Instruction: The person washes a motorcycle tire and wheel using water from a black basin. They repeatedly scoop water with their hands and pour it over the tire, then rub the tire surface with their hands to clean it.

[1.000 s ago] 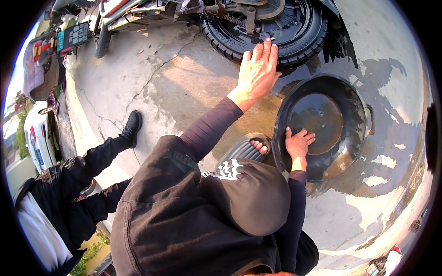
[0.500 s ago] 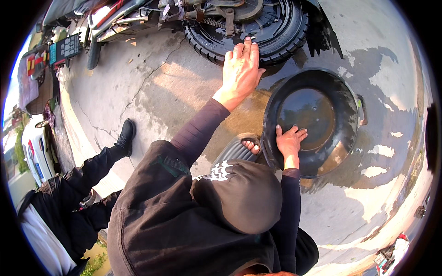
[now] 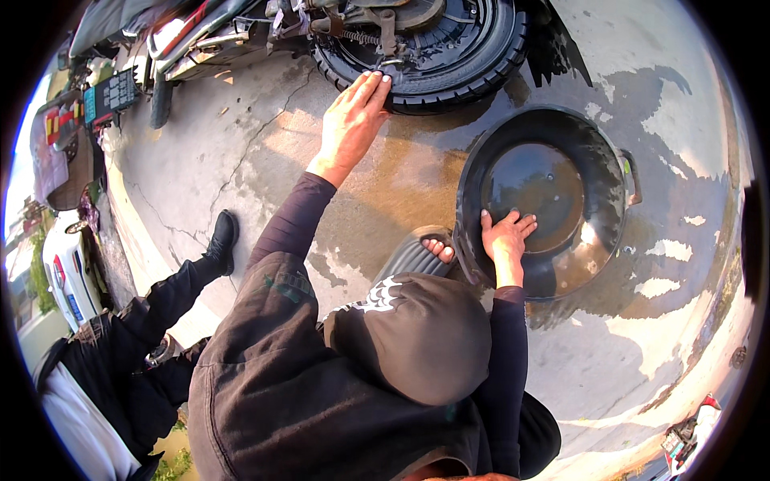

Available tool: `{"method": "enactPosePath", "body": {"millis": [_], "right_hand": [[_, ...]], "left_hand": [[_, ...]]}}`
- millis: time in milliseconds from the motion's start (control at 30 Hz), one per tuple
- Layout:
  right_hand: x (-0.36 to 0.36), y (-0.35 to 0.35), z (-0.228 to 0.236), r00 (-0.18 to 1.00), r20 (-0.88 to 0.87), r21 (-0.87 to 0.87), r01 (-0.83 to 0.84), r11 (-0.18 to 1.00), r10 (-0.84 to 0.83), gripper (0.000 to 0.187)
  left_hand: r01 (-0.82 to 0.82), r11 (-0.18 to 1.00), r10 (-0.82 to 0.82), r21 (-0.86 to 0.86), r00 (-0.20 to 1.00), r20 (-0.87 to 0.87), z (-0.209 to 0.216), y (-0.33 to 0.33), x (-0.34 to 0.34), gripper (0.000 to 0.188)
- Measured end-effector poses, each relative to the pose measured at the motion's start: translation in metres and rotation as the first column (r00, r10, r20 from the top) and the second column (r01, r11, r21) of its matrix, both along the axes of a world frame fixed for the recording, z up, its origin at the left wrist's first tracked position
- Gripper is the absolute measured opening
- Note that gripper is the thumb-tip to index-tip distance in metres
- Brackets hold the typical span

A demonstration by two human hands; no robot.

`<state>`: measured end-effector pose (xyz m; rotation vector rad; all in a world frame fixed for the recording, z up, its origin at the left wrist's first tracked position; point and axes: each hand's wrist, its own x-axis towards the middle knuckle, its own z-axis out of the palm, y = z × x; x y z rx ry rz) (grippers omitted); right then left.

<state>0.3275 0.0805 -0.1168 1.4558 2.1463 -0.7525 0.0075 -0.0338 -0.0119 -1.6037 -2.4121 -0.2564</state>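
My left hand (image 3: pixel 350 127) reaches forward with its fingers stretched out and close together. Its fingertips are at the near edge of a wet black tyre (image 3: pixel 449 90), which is on a motorbike wheel (image 3: pixel 433 50). I see nothing held in that hand. My right hand (image 3: pixel 507 240) lies with spread fingers inside a black round basin (image 3: pixel 597 240), against the inner slope at its near left side. Murky water (image 3: pixel 533 192) covers the basin floor, and the fingertips are at its edge. Whether they dip into it I cannot tell.
A sandalled foot (image 3: pixel 413 255) stands left of the basin. Another person's black shoe (image 3: pixel 224 236) and leg are at the left. Wet, cracked concrete (image 3: pixel 265 128) spreads around. Motorbike parts (image 3: pixel 208 40) fill the upper left; a white car (image 3: pixel 70 268) stands farther off.
My left hand has moved left along the tyre and slightly back, from over its sidewall to its near edge. My right hand stays in the basin.
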Motion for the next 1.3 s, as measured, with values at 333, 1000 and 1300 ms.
{"method": "enactPosePath", "body": {"millis": [333, 1000, 1300], "right_hand": [[0.0, 0.001, -0.005, 0.998, 0.056, -0.024, -0.004, 1.0, 0.005, 0.089], [0.034, 0.045, -0.007, 0.721, -0.445, -0.09, 0.554, 0.828, -0.531, 0.053], [0.03, 0.103, -0.029, -0.192, -0.615, -0.21, 0.975, -0.076, -0.765, 0.039]], "left_hand": [[-0.144, 0.988, 0.136, -0.049, 0.981, -0.138, -0.009, -0.029, -0.069, 0.071], [-0.044, 0.963, 0.038, -0.265, 0.999, -0.028, 0.047, 0.001, -0.007, 0.049], [0.18, 0.98, -0.196, 0.08, 0.937, 0.288, -0.004, 0.175, 0.016, 0.061]]}}
